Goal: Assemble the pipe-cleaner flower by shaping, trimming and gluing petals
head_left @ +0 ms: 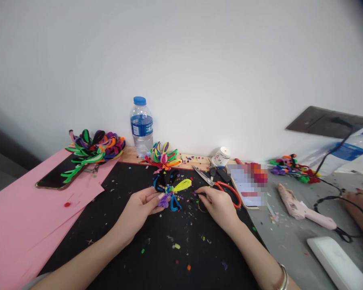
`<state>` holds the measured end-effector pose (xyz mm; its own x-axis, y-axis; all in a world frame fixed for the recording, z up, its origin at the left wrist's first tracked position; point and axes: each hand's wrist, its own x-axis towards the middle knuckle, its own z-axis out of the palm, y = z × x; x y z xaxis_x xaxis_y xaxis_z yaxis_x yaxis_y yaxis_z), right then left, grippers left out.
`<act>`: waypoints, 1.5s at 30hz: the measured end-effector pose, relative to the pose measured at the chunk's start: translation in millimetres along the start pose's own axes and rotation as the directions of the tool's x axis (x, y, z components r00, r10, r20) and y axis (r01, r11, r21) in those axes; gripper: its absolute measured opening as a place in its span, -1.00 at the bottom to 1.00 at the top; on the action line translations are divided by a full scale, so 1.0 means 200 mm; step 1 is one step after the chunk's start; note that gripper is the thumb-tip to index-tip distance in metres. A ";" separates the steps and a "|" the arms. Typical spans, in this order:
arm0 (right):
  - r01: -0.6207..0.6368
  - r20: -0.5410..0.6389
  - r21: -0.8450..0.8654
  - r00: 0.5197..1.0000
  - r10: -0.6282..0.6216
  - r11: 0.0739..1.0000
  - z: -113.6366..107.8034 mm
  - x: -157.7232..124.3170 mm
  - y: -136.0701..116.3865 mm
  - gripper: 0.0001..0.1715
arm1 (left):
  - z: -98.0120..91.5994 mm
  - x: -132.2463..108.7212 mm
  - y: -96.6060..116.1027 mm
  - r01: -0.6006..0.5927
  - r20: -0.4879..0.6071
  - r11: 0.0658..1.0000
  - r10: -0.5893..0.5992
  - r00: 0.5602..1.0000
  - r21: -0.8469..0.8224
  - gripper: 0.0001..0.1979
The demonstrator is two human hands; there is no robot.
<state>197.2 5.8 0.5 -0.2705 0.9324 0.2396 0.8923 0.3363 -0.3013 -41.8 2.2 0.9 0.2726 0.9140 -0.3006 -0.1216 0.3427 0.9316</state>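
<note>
My left hand [140, 206] pinches a small pipe-cleaner flower [169, 189] by its purple loop. Black, blue and yellow loops fan out from its middle, where small coloured bits show. To the right, my right hand [220, 204] rests low over the black mat [157, 249], its thumb and forefinger drawn together by tiny purple scraps. Whatever lies between those fingertips is too small to name. Just behind this hand are scissors [234, 192] with orange-red handles, blades part-way apart. Small coloured clippings are scattered on the mat around both hands.
Pipe-cleaner bundles lie at left [98, 147], centre [163, 155] and right [290, 167]. A water bottle [142, 127], white tub [221, 156] and phone [245, 187] stand or lie near the wall. A pink corded glue gun [305, 211] lies right, near another person's hand [358, 207].
</note>
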 end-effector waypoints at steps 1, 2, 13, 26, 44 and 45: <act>0.002 0.004 -0.001 1.000 -0.002 1.000 0.00 0.00 0.00 -0.80 | 0.00 0.00 0.00 0.000 0.001 1.000 0.000 1.000 -0.001 -0.61; 0.001 0.010 -0.003 1.000 -0.001 1.000 0.00 0.00 0.00 -0.80 | 0.00 0.00 0.00 0.001 0.003 1.000 -0.001 1.000 -0.001 -0.61; 0.040 0.058 -0.059 0.998 -0.037 0.997 0.02 0.02 0.01 -0.80 | 0.01 -0.01 0.02 0.023 0.017 1.000 -0.023 1.000 0.009 -0.64; 0.107 0.106 -0.036 0.989 -0.103 0.994 0.01 0.03 0.03 -0.77 | 0.02 -0.01 0.01 0.031 0.032 0.999 -0.032 0.999 0.011 -0.70; 0.115 0.053 0.081 0.991 -0.120 0.990 -0.02 0.02 0.02 -0.81 | 0.03 -0.01 0.01 0.050 0.046 0.997 -0.053 0.998 0.061 -0.72; 0.108 0.040 0.101 0.993 -0.113 0.989 -0.02 0.01 0.02 -0.82 | 0.03 -0.01 0.01 0.052 0.051 0.997 -0.055 0.997 0.059 -0.73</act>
<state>201.8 9.1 4.4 -0.3833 0.8932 0.2353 0.8166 0.4467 -0.3655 -38.0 -0.7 4.7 0.3273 0.8815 -0.3404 -0.0506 0.3761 0.9252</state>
